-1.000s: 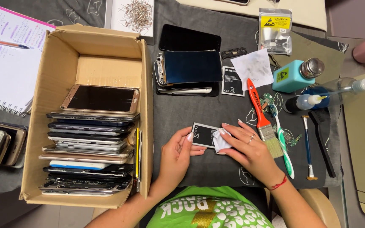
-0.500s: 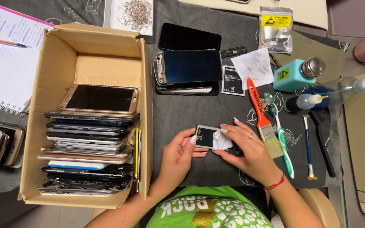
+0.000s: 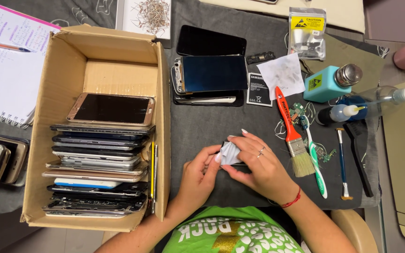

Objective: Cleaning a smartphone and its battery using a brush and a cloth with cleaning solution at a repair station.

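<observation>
Both my hands meet over the dark mat (image 3: 212, 126) near its front edge. My left hand (image 3: 199, 174) grips the left end of a small dark flat phone part, mostly hidden under the fingers. My right hand (image 3: 258, 165) presses a white wipe (image 3: 230, 152) onto that part and covers its right side. A red string bracelet circles my right wrist.
A cardboard box (image 3: 94, 56) of several stacked phones stands at left. Behind my hands lie stacked phones (image 3: 209, 75), a battery (image 3: 259, 89), and a white tissue (image 3: 284, 75). At right are an orange-handled brush (image 3: 290, 129), a toothbrush (image 3: 316, 164), a teal dispenser bottle (image 3: 331, 83) and tools.
My right hand has slid left over the small part with the wipe, so the part is now almost fully covered. My left hand stays at its left end.
</observation>
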